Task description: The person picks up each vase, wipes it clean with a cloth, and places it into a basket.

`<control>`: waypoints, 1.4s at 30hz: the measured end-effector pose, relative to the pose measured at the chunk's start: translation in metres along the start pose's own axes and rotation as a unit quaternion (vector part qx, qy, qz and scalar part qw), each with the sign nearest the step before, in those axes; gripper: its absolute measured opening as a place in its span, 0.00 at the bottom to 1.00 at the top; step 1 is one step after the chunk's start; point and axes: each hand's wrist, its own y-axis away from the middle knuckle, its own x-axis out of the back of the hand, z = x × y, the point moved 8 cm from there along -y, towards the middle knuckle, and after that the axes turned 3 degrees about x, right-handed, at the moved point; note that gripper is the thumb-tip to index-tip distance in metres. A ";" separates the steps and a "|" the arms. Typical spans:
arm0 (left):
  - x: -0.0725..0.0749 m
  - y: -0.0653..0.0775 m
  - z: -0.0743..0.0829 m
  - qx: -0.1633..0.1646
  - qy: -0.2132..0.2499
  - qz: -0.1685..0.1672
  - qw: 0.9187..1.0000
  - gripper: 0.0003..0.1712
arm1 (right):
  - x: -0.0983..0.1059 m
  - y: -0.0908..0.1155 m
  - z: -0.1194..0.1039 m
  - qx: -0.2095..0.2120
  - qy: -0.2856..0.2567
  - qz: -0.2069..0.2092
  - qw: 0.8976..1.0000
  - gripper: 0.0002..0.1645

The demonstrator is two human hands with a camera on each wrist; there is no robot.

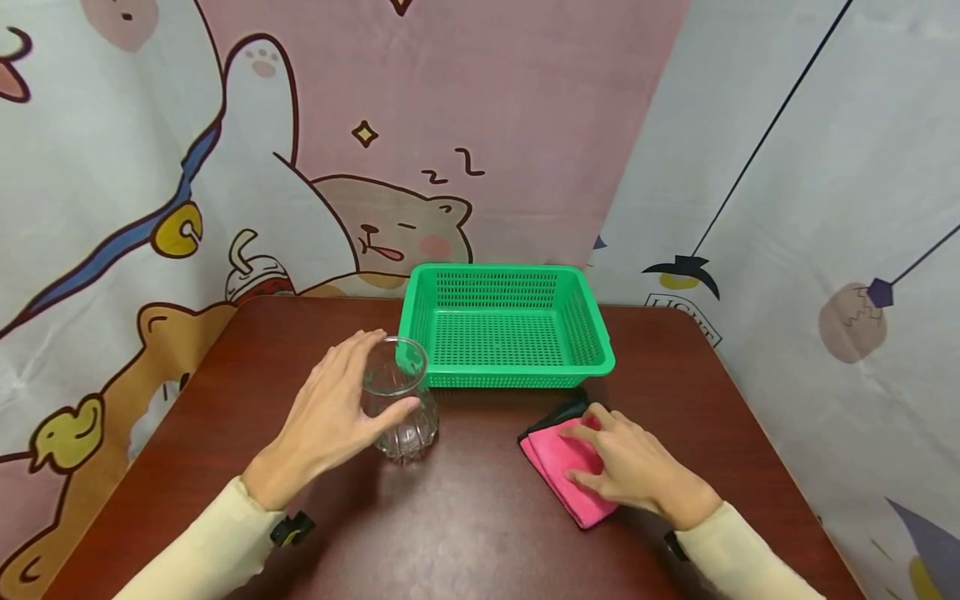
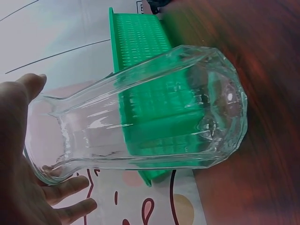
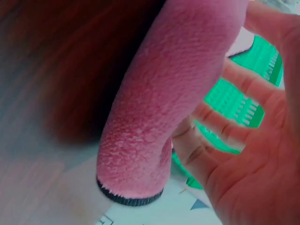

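A clear glass vase (image 1: 411,429) with a ribbed, faceted body stands on the brown table, left of centre. My left hand (image 1: 330,408) is spread around its upper part, fingers fairly straight beside the rim and thumb across the near side. The left wrist view shows the thumb (image 2: 33,86) slightly apart from the glass. On the right lies a folded pink towel (image 1: 573,475) with a dark edging. Over it is my right hand (image 1: 633,462), its thumb and forefinger bent loosely with pink fabric visible between them. In the right wrist view, the towel (image 3: 159,103) partly hides the fingertips.
Behind both hands, a green perforated plastic basket (image 1: 498,379) sits on the table (image 1: 465,533). Its near side is close to the vase and to the towel's far corner. A cartoon-printed cloth backdrop (image 1: 540,125) hangs behind the table and along its sides.
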 end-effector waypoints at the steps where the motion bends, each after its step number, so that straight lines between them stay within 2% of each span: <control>1: 0.000 -0.001 0.000 0.000 0.000 0.002 1.000 0.60 | -0.001 -0.001 -0.001 -0.009 0.002 0.002 1.000 0.34; 6: 0.002 -0.003 0.001 -0.002 -0.004 0.008 1.000 0.58 | -0.002 -0.007 -0.008 -0.058 0.018 0.017 0.998 0.37; 14: 0.002 -0.006 0.002 0.003 -0.009 0.003 1.000 0.57 | -0.007 -0.019 -0.014 -0.131 0.031 0.013 0.991 0.40; 19: 0.002 -0.007 0.002 0.005 -0.006 0.001 1.000 0.57 | -0.007 -0.025 -0.013 -0.153 0.032 0.024 0.987 0.42; 25: 0.001 -0.007 0.002 0.011 -0.001 -0.001 1.000 0.57 | -0.007 -0.021 -0.008 -0.155 0.026 0.032 0.987 0.39; 29: 0.000 -0.006 0.002 0.014 0.001 -0.007 1.000 0.57 | -0.004 -0.016 -0.004 -0.129 0.027 0.036 0.991 0.36; 35: -0.001 -0.004 0.001 0.016 0.003 -0.010 1.000 0.57 | 0.002 -0.014 -0.006 0.004 0.015 0.066 0.998 0.35; 38: -0.001 -0.004 0.001 0.015 0.002 -0.012 1.000 0.57 | 0.000 -0.014 -0.006 0.058 -0.001 0.055 0.997 0.39; 42: -0.002 -0.003 0.001 0.013 0.000 -0.014 1.000 0.58 | -0.004 -0.012 -0.007 0.092 -0.013 0.033 0.995 0.44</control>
